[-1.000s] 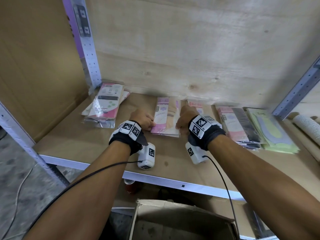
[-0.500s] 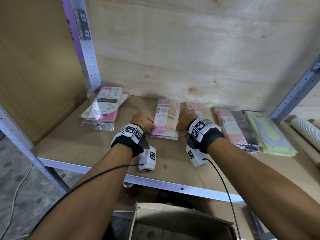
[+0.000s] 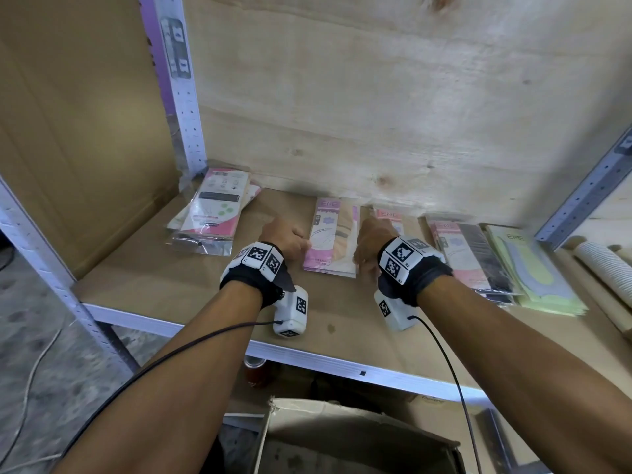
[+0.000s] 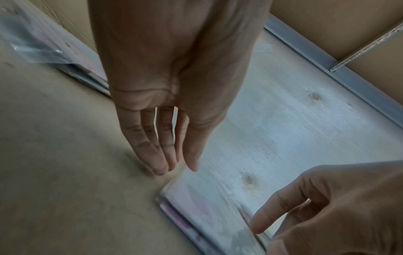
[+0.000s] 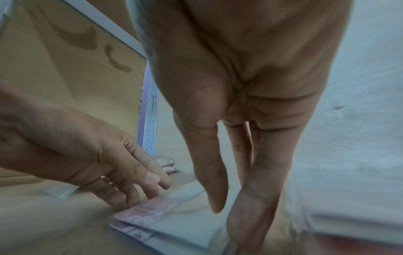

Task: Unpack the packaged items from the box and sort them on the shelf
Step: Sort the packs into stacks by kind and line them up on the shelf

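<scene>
A stack of flat pink packets [image 3: 333,241] lies on the brown shelf board [image 3: 164,278], near the back. My left hand [image 3: 287,238] is at the stack's left edge and my right hand [image 3: 371,239] at its right edge. In the left wrist view, the left hand [image 4: 174,165] has straight fingers with tips on the board beside the packets [image 4: 207,205]. In the right wrist view, the right hand [image 5: 235,217] also has straight fingers, which touch the stack [image 5: 174,222] along its right side. Neither hand holds anything.
Other sorted piles lie on the shelf: bagged pink-and-white packets [image 3: 212,213] at left, a pink packet [image 3: 388,214], a pink-and-black pile [image 3: 468,254] and a green pile [image 3: 533,268] at right. Rolls [image 3: 602,258] lie far right. The open cardboard box [image 3: 342,436] stands below the shelf edge.
Both hands have stayed at the two sides of the pink stack. The view has shifted only slightly.
</scene>
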### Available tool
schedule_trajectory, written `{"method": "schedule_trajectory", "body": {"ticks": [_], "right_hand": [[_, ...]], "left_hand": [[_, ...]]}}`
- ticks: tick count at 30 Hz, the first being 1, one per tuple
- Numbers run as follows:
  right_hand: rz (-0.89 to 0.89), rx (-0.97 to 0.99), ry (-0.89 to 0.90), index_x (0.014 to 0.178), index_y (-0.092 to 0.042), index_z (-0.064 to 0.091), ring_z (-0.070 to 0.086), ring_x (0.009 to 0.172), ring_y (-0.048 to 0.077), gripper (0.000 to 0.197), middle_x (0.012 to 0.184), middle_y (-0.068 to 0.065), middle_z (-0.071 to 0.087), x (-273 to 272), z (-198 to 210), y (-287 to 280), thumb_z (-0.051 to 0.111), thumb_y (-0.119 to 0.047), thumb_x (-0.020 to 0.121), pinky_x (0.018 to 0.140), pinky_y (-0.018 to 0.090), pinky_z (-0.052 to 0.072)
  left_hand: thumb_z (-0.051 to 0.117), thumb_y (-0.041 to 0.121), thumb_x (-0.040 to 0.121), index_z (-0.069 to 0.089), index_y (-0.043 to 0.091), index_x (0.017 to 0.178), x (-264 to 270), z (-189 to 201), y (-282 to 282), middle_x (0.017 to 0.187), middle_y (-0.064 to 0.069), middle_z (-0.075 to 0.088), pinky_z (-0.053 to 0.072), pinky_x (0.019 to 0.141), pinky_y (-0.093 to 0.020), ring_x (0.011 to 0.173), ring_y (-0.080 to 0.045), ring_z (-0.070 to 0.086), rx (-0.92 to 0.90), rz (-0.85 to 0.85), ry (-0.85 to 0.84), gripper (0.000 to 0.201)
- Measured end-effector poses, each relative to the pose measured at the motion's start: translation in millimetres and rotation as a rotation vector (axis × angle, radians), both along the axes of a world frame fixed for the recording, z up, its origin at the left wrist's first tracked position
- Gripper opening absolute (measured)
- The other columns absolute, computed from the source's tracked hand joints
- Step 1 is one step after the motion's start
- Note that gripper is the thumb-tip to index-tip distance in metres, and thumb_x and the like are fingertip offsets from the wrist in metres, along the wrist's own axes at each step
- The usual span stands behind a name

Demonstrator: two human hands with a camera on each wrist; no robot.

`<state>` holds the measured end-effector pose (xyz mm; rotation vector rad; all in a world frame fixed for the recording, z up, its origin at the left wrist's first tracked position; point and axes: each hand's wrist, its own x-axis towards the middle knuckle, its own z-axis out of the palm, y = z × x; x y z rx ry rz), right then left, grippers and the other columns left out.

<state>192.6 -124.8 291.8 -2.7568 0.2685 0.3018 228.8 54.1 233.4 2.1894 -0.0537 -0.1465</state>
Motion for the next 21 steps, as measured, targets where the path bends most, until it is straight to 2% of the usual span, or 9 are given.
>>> {"method": "schedule_trajectory", "body": {"ticks": [2,5,7,9,12,14,17,19,21], "right_hand": [[0.021,-0.088,-0.036,0.095,0.001,0.062,0.061,0.097,0.026,0.026,0.107,0.015,0.060,2,5,4,0.079,-0.008,0.078,0.079,0.032,0.053],[0.053,-0.061,-0.129,0.090,0.000,0.066,0.065,0.085,0.027,0.018,0.097,0.011,0.065,6,9,15,0.077,-0.008,0.079,0.074,0.032,0.056],[0.094,0.051,-0.177,0.099,-0.001,0.070,0.072,0.085,0.031,0.020,0.095,0.014,0.074,11,8,26,0.075,-0.009,0.081,0.081,0.038,0.060],[0.160,0.224,-0.171,0.102,-0.007,0.071,0.075,0.075,0.025,0.019,0.089,0.010,0.075,16,6,41,0.074,-0.012,0.084,0.078,0.035,0.062],[0.178,0.486,-0.098,0.101,-0.005,0.066,0.070,0.063,0.022,0.013,0.083,0.011,0.072,24,0,73,0.068,-0.006,0.088,0.074,0.030,0.062],[0.144,0.693,-0.030,0.105,0.001,0.060,0.064,0.054,0.021,0.015,0.082,0.018,0.064,30,-4,95,0.060,0.005,0.091,0.065,0.032,0.060],[0.109,0.892,0.044,0.116,0.003,0.053,0.060,0.043,0.018,0.027,0.075,0.018,0.056,38,-10,121,0.054,0.014,0.091,0.051,0.027,0.057],[0.131,0.906,0.068,0.098,0.000,0.053,0.061,0.050,0.022,0.014,0.076,0.018,0.055,41,-14,135,0.054,0.012,0.092,0.053,0.028,0.058],[0.120,0.958,0.079,0.081,-0.007,0.049,0.059,0.047,0.019,0.022,0.073,0.017,0.052,45,-20,145,0.053,0.012,0.093,0.050,0.026,0.057]], "left_hand": [[0.076,0.022,0.085,0.069,0.014,0.084,0,6,8,0.084,-0.007,0.064,0.057,0.090,-0.045,0.078,-0.020,0.060,0.022,0.020,-0.065,0.011],[0.070,0.025,0.088,0.067,0.018,0.084,-1,21,31,0.083,-0.007,0.062,0.056,0.091,-0.043,0.079,-0.021,0.058,0.035,0.086,-0.189,0.009],[0.069,0.023,0.088,0.076,0.019,0.093,-1,30,55,0.098,-0.008,0.072,0.051,0.097,-0.035,0.096,-0.024,0.064,0.030,0.170,-0.240,0.010],[0.068,0.019,0.087,0.078,0.013,0.103,1,34,83,0.115,-0.007,0.073,0.047,0.101,-0.031,0.111,-0.025,0.064,0.006,0.289,-0.252,0.020],[0.067,0.015,0.087,0.074,0.008,0.115,2,33,125,0.123,-0.011,0.070,0.049,0.102,-0.037,0.114,-0.029,0.064,-0.014,0.409,-0.202,0.029],[0.065,0.019,0.089,0.072,0.005,0.116,2,31,148,0.121,-0.014,0.070,0.051,0.097,-0.037,0.110,-0.032,0.066,0.020,0.413,-0.125,0.031],[0.061,0.021,0.093,0.068,0.001,0.116,0,31,164,0.115,-0.016,0.070,0.048,0.080,-0.032,0.101,-0.033,0.066,0.115,0.335,-0.052,0.031],[0.060,0.021,0.095,0.064,0.004,0.121,-1,28,165,0.108,-0.010,0.066,0.043,0.067,-0.026,0.088,-0.025,0.062,0.145,0.281,-0.042,0.031],[0.060,0.021,0.096,0.065,0.004,0.122,-2,27,164,0.113,-0.012,0.068,0.041,0.070,-0.026,0.089,-0.025,0.062,0.160,0.263,-0.033,0.031]]}}
